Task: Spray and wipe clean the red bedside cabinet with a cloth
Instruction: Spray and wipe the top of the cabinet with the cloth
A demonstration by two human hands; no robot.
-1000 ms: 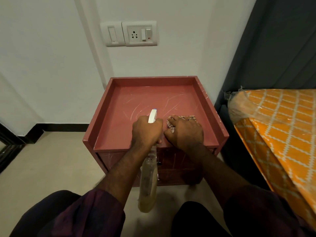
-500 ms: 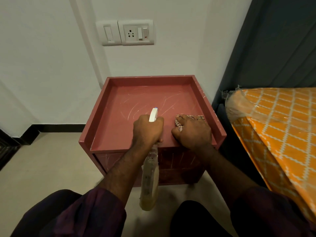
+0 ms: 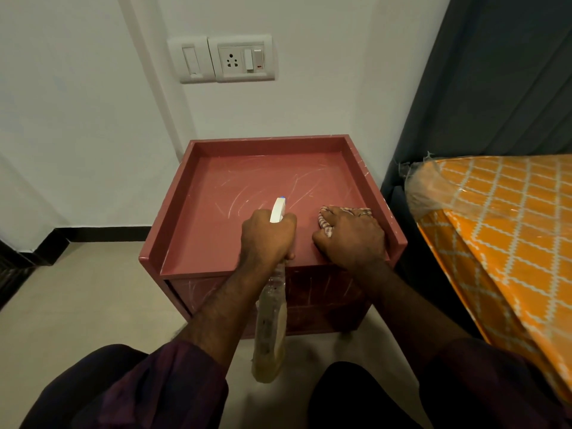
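Switch panel on wall, 11 o'clock of frame. Red bedside cabinet at centre against wall; raised rim, pale streaks across the top.

Left hand at 6 o'clock of the top, fingers wrapped round the neck of the spray bottle; nozzle points to 12, yellowish body hangs before the cabinet front.

Cloth, checked, at 4 o'clock of the top, bunched under right hand, fingers curled on it.

Orange patterned mattress at 3 o'clock.
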